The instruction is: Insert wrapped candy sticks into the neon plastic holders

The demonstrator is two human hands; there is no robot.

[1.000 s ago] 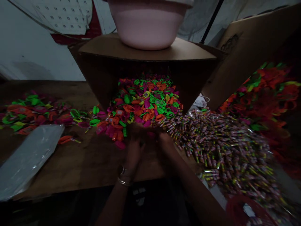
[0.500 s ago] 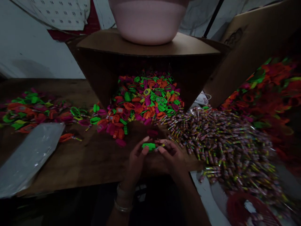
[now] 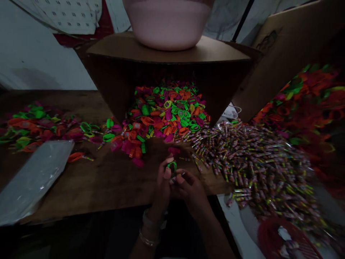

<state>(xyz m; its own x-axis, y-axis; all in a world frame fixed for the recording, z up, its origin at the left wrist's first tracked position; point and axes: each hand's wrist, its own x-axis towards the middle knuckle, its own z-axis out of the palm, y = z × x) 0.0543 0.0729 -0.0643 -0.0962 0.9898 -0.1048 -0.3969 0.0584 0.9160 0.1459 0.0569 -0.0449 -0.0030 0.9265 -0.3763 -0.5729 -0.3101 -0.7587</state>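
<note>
Over table [image 3: 88, 187], ring [image 3: 171, 166] in left grip [image 3: 162, 182]

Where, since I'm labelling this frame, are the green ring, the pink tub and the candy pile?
green ring [image 3: 172, 166], head view, its visible loop
pink tub [image 3: 167, 25], head view, front wall
candy pile [image 3: 256, 162], head view, middle of heap

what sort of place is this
Probably a small workshop or packing spot: a wooden table heaped with neon plastic rings, a big pile of wrapped sweets beside them, and a cardboard box spilling more. The left hand pinches a green ring.
</note>
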